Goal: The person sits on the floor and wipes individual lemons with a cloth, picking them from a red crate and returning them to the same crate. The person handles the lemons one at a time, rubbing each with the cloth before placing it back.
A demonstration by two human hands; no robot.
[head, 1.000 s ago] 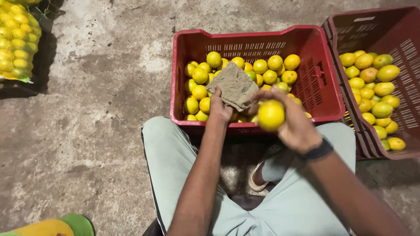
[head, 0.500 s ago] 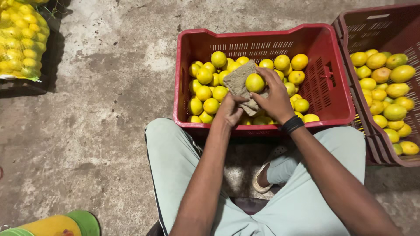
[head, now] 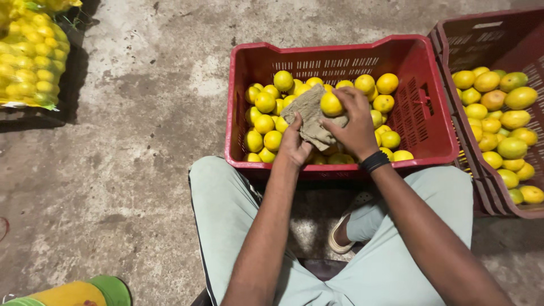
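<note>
The fruit was yellow, the cloth tan, the crate red, the pants pale green.

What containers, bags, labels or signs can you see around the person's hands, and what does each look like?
Red crate: slotted plastic, rectangular, before the knees, holding yellow citrus.
Dark red crate: right edge, same shape, holding yellow-green fruit; pale label on its rim.
Mesh sack: top left, bulging with yellow fruit.
Left hand holds a cloth; right hand holds a fruit.

Bare concrete floor lies open left of the red crate. On the right, a second crate abuts it, closing that side. The netted fruit sack blocks the far-left corner; the knees bound the near rim.
</note>
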